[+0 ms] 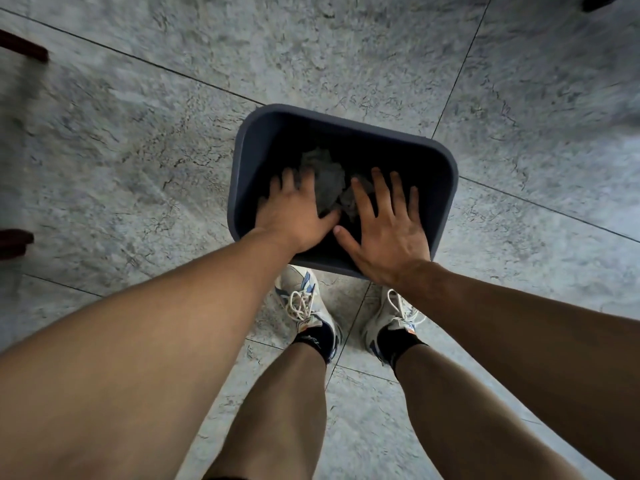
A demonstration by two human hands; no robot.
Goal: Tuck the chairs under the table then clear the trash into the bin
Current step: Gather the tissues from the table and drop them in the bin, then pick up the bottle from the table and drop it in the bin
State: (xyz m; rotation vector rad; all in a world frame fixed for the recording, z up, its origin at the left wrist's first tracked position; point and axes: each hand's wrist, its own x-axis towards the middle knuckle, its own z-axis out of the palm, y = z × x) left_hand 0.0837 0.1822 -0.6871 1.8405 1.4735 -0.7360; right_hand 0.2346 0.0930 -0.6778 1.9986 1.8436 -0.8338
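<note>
Over the dark bin (pixel 239 188) on the tiled floor (pixel 138 140), left hand (pixel 294 213) and right hand (pixel 388 233) hover spread, palms down (holding nothing), above crumpled paper (pixel 325 181).

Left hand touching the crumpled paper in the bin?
Cannot tell. Head view: open left hand overlaps crumpled paper inside bin; top-down angle hides any gap.

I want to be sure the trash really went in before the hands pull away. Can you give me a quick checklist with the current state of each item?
1. Crumpled paper inside the bin: ok.
2. Left hand holds nothing: ok, fingers spread.
3. Right hand holds nothing: ok, open over the bin.
4. Bin upright on the floor: ok.
5. No trash dropped on the visible floor: ok.
6. Chairs tucked, table cleared: cannot tell, out of view.
</note>
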